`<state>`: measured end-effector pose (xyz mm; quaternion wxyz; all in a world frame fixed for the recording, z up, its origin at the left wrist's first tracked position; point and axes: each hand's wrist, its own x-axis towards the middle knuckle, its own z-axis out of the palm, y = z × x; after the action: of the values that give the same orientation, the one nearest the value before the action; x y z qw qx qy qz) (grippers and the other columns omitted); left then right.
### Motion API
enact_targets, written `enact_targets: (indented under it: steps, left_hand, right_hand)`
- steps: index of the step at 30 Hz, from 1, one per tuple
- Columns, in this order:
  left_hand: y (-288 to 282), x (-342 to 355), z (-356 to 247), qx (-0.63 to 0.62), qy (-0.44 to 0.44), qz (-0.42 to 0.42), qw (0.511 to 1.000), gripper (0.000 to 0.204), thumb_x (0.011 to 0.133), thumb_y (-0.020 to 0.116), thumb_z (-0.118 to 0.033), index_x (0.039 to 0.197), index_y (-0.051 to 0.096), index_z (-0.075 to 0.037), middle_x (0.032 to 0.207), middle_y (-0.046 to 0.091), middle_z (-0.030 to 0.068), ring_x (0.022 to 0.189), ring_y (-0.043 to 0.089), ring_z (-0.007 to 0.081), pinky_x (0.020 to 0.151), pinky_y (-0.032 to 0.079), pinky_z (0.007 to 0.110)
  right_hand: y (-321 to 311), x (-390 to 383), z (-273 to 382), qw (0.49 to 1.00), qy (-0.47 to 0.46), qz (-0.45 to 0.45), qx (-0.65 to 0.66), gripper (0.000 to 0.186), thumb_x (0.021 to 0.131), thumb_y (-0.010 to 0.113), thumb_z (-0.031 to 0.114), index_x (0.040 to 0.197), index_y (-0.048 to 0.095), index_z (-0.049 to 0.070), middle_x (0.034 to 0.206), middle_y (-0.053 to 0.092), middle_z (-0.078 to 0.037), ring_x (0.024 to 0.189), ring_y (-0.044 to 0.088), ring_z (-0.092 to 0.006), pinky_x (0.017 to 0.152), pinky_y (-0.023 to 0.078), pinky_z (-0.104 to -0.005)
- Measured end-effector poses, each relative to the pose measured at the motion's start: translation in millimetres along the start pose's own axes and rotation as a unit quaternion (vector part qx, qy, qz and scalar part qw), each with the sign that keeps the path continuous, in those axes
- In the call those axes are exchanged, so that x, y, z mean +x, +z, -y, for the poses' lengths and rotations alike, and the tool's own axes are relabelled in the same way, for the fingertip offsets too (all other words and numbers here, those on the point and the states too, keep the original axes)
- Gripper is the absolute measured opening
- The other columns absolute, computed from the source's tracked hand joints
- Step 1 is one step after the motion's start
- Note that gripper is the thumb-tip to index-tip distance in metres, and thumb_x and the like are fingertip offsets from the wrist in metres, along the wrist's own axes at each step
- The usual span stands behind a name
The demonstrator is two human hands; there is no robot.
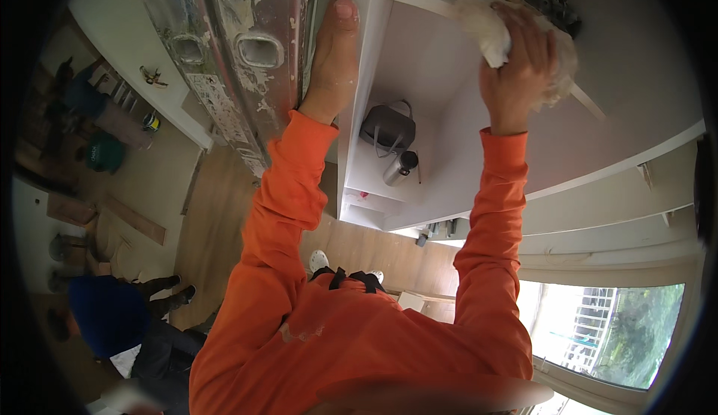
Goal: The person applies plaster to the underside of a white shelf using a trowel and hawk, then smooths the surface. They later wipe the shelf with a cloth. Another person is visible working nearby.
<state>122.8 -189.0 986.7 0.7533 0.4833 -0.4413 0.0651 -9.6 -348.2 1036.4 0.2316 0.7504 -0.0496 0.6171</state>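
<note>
My right hand (520, 71) is at the upper right, its fingers curled over a crumpled, pale cream cloth (485, 30). The cloth bunches out on both sides of the hand, over the white cabinet surface. A dark, coiled-looking object (550, 2) lies just beyond it; its kind is unclear. My left hand (333, 67) is raised between a paint-spattered metal ladder (224, 63) and the upright edge of the white cabinet (362, 78). Its thumb points away from me along that edge. The other fingers are hidden, so their grip does not show.
Inside the cabinet, low down, are a grey handbag (389, 127) and a steel bottle (400, 168). A person in blue (108, 314) is at lower left, another person (90, 93) at far left. Boards (134, 220) lie nearby. A bright window (606, 333) is at lower right.
</note>
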Motion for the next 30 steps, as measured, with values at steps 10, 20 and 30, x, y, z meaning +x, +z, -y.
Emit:
enact_targets:
  steps: [10, 20, 30]
  left_hand:
    - [2, -4, -18, -0.011, -0.013, 0.044, 0.999, 0.069, 0.097, 0.028, -0.057, 0.139, 0.035, -0.003, 0.132, 0.044, 0.0116, 0.121, 0.041, 0.0222, 0.103, 0.029, 0.032]
    - [2, -6, -17, -0.016, -0.051, 0.029, 0.998, 0.058, 0.097, 0.028, -0.058, 0.116, 0.045, -0.005, 0.106, 0.052, 0.0064, 0.096, 0.05, 0.0153, 0.085, 0.039, 0.028]
    - [3, -5, -15, 0.001, -0.095, -0.018, 0.995, 0.083, 0.088, 0.035, -0.069, 0.132, 0.037, 0.002, 0.126, 0.048, 0.0128, 0.117, 0.047, 0.0217, 0.099, 0.036, 0.033]
  right_hand:
    - [-20, 35, -21, 0.896, 0.208, 0.34, 0.197, 0.026, 0.083, 0.065, 0.02, 0.102, 0.064, 0.002, 0.084, 0.066, -0.009, 0.065, 0.061, -0.0245, 0.06, 0.048, -0.0328]
    - [1, 5, -9, 0.986, -0.035, 0.141, 0.076, 0.034, 0.078, 0.061, 0.014, 0.111, 0.063, 0.006, 0.103, 0.065, -0.013, 0.091, 0.061, -0.0289, 0.083, 0.046, -0.0369]
    - [8, -12, 2, 0.998, 0.054, 0.008, 0.021, 0.046, 0.068, 0.069, 0.023, 0.112, 0.06, 0.011, 0.107, 0.064, -0.007, 0.093, 0.06, -0.0263, 0.089, 0.042, -0.0395]
